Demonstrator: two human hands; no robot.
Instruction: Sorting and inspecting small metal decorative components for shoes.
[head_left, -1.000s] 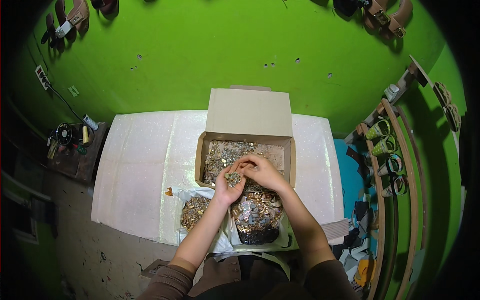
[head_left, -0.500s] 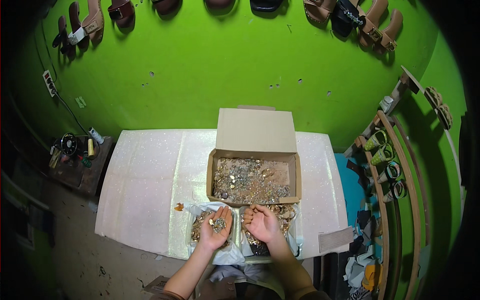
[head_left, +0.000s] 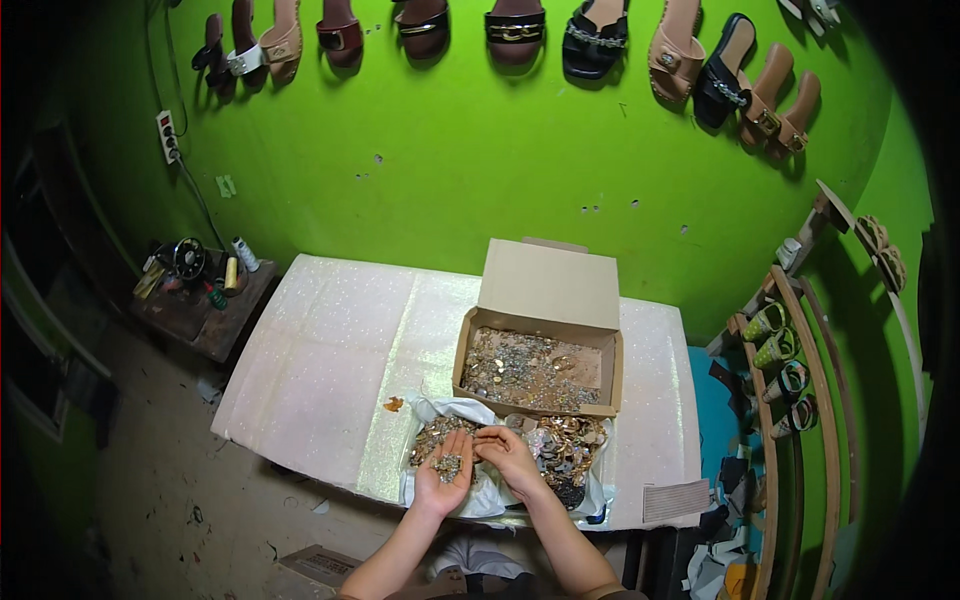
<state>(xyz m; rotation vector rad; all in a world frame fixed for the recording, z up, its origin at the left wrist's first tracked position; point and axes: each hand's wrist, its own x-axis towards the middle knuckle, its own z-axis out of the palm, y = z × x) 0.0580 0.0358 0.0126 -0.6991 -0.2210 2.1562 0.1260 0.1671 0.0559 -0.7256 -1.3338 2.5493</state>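
My left hand [head_left: 440,490] is turned palm up over the white-lined left tray, cupping a small heap of shiny metal ornaments [head_left: 449,466] in silver and gold tones. Close beside its fingers is my right hand [head_left: 512,463], its fingers curled together; whether something small is between them cannot be made out. Gold and silver pieces [head_left: 428,438] fill the left tray, partly hidden by my hand. The right tray holds larger ornaments [head_left: 572,446], with dark beads [head_left: 567,492] near its front. Behind both stands an open cardboard box [head_left: 540,408] with many small glittering pieces scattered inside.
A glittery white cover [head_left: 330,340] lies over the table. An orange-brown piece [head_left: 393,404] sits left of the trays, a ribbed grey strip [head_left: 676,499] at the right. Sandals [head_left: 517,32] hang on the green wall. A wooden rack [head_left: 800,340] with shoes stands at right.
My right hand has come left from above the right tray to my left hand's fingers, its palm turned away. The view has shifted, showing more of the wall sandals.
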